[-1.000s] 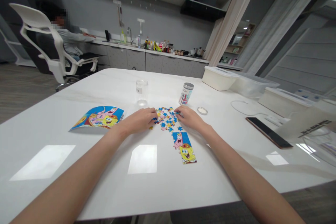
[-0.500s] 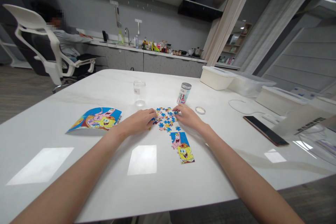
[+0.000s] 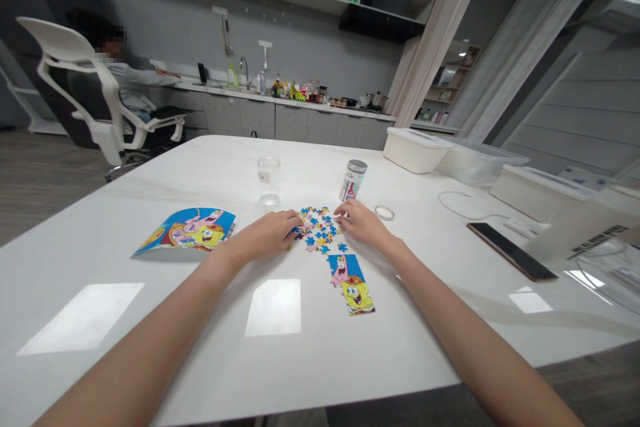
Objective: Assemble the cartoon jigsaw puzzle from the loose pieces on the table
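Left hand (image 3: pixel 273 232) and right hand (image 3: pixel 361 221): curled, grip undeterminable; multicoloured knobbed cardboard jigsaw pieces (image 3: pixel 320 235) lie between, 12 o'clock, presumably for reach.

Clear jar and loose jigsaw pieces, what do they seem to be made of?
Clear jar: smooth plastic or glass, see-through with pale highlights; the look leaves open which. Loose jigsaw pieces: probably cardboard with a printed, coloured face, judging by their thin, flat, knobbed shapes.
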`<state>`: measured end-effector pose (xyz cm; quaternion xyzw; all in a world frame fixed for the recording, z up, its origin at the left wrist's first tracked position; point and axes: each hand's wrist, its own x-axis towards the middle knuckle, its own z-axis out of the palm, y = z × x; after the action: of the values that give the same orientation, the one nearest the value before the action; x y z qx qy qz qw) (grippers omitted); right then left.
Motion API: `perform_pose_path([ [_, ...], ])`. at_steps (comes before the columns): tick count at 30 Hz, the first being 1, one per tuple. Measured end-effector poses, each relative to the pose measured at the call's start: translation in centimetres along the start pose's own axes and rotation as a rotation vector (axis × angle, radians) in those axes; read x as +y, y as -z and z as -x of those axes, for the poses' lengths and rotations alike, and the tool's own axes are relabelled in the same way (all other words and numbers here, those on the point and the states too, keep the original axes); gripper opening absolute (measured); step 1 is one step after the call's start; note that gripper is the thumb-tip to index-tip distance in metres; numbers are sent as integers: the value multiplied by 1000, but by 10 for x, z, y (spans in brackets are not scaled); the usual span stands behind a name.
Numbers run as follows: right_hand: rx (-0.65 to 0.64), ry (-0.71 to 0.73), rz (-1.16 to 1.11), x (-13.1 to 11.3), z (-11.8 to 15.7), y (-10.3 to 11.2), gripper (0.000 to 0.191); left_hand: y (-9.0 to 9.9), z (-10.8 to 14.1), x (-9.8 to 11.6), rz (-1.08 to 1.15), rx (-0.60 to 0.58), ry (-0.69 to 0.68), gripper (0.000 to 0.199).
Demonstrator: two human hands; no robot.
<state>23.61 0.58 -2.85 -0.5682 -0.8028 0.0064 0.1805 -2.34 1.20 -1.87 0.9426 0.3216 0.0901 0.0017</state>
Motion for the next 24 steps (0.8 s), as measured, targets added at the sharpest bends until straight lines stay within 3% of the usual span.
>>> perform_pose_path([
  [11,-47,-36,28,-3,1,4,18,1,0,1,-11,-10,2,25],
  [24,-15,2,27,6,-1,-1,21,1,1,1,-12,-10,-1,23],
])
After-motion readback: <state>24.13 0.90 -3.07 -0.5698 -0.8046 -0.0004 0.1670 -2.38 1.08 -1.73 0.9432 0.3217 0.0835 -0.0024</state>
